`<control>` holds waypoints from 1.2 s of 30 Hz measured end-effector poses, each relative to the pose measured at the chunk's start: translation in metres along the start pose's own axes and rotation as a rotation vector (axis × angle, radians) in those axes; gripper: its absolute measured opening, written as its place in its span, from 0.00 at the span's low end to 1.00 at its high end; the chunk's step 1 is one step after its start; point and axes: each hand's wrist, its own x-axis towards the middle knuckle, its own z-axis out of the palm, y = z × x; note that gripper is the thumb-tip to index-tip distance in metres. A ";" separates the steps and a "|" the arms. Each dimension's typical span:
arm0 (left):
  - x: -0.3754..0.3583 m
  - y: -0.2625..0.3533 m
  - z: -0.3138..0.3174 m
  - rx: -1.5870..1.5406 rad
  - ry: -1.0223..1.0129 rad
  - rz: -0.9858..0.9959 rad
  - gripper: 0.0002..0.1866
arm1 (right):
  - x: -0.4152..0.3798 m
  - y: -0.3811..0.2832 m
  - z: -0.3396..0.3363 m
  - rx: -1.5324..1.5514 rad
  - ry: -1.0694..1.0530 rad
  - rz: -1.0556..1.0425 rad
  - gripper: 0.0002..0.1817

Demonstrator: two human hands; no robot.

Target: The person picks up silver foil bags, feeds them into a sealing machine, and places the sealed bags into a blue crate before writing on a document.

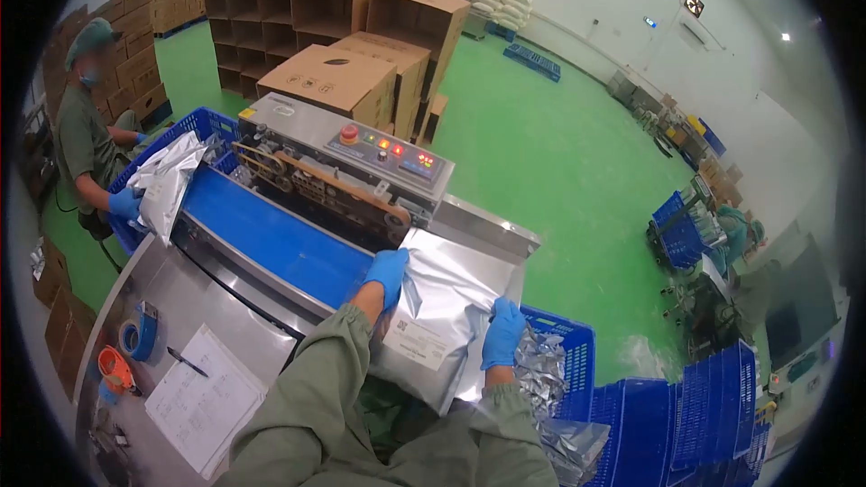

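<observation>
A silver foil bag (442, 307) with a white printed label (417, 343) is between my two blue-gloved hands. My left hand (389, 275) grips its upper left edge, close to the end of the blue conveyor belt (271, 230). On the bag's right edge, my right hand (502, 334) is closed around the foil. The bag's top lies by the outer end of a band sealing machine (347, 144), whose panel has lit red displays and a red knob. At the belt's far end, a co-worker's gloved hand (124, 204) holds another silver bag (167, 180).
Blue crates (577, 352) with foil bags stand to my right, beside stacked blue crates (713, 406). A steel table (225, 293) holds papers (206, 397), a pen and blue tape (138, 334). Cardboard boxes (334, 81) rise behind the machine. A seated co-worker (86, 131) is at left.
</observation>
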 end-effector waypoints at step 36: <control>-0.175 0.056 -0.099 0.990 0.240 0.866 0.30 | -0.124 0.102 -0.347 -1.814 0.354 -0.471 0.25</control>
